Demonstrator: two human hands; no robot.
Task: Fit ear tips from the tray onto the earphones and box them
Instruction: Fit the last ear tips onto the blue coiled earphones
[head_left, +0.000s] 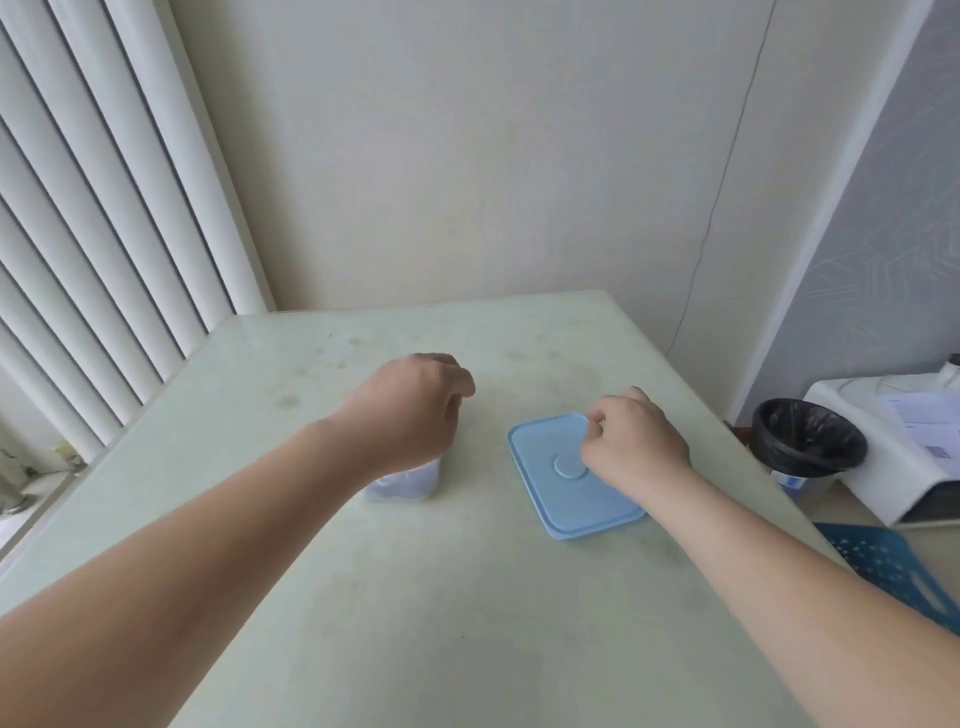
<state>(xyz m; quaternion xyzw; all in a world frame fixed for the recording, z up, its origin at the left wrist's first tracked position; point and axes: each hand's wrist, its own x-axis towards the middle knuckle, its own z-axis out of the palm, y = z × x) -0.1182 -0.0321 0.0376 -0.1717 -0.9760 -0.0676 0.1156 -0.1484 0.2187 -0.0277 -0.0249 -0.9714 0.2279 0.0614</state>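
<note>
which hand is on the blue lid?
The right hand: its curled fingers pinch the far corner of the blue lid, which lies flat on the table. The left hand instead covers the clear box.

2 bare forearms (218, 525), bare hands (410, 415)

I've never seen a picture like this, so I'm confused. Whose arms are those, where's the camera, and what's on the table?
No machine here: those are a person's bare arms. The camera sits on their head, looking down. On the table stands a clear box, mostly hidden under the left hand, so I cannot tell if it is gripped. Beside it lies a blue lid; the right hand seems to pinch its far corner. A bin stands off to the right.
</note>
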